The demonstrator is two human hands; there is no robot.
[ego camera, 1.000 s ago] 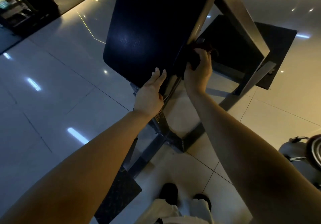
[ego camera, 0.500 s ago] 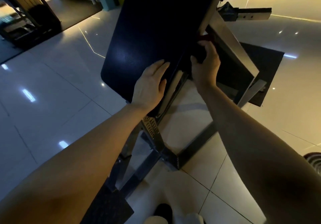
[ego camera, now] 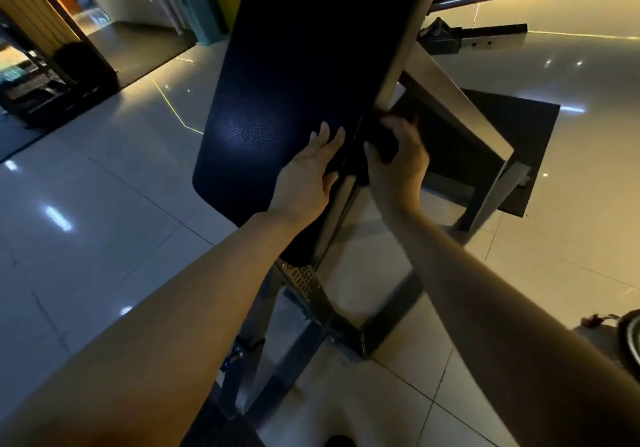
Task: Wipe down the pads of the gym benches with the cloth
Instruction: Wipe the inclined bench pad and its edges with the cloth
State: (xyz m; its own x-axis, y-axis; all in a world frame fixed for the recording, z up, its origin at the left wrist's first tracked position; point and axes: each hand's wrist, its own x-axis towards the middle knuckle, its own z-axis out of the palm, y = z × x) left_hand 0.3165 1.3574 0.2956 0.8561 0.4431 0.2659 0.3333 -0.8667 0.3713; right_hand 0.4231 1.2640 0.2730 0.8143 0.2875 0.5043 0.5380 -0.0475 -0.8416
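One cloth (ego camera: 381, 141) under right fingers (ego camera: 398, 124), against pad (ego camera: 294, 82).

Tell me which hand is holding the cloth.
The right hand: its fingers curl round the dark cloth at the pad's edge, while the left hand lies flat on the pad.

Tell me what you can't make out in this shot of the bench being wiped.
- Cloth: dark on dark, mostly covered by the right hand; head view shows no outline.
- Pad: its far end is cut off by the top edge.
- Pad's right side face: turned away, in shadow.
- Frame label: lettering partly hidden under the pad.
- Left hand: palm faces down, contact unseen.
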